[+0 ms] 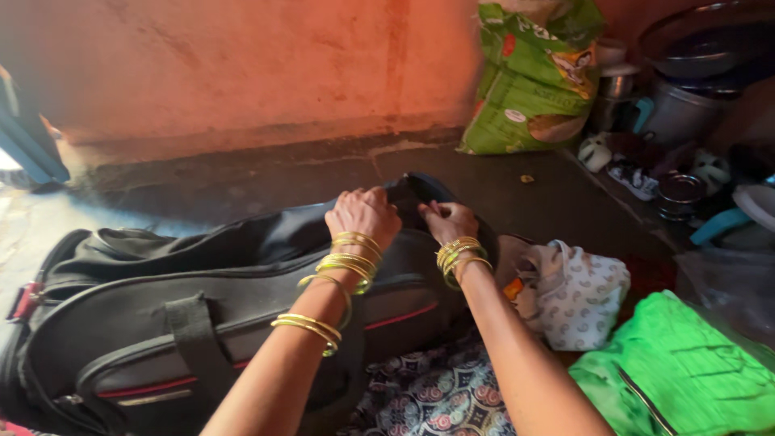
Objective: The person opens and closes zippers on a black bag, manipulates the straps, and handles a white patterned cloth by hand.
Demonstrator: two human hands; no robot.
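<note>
We kneel over a black travel bag [202, 315] lying on the floor [266, 182], and both our hands work at its far end. The fingers of our left hand [363, 214] are curled shut, pinching the bag's dark fabric edge; the fingers of our right hand [449, 220] are likewise closed on the same edge, just beside the left. Gold bangles [347, 266] ring both wrists. We judge this to be the step of working the bag's end seam or zip, with both grips needing to stay firm while the fabric is drawn taut. Well right of the fingers lie a white patterned cloth [577, 295] and a bright green garment [678, 371]; beyond them leans a green sack [529, 81].
</note>
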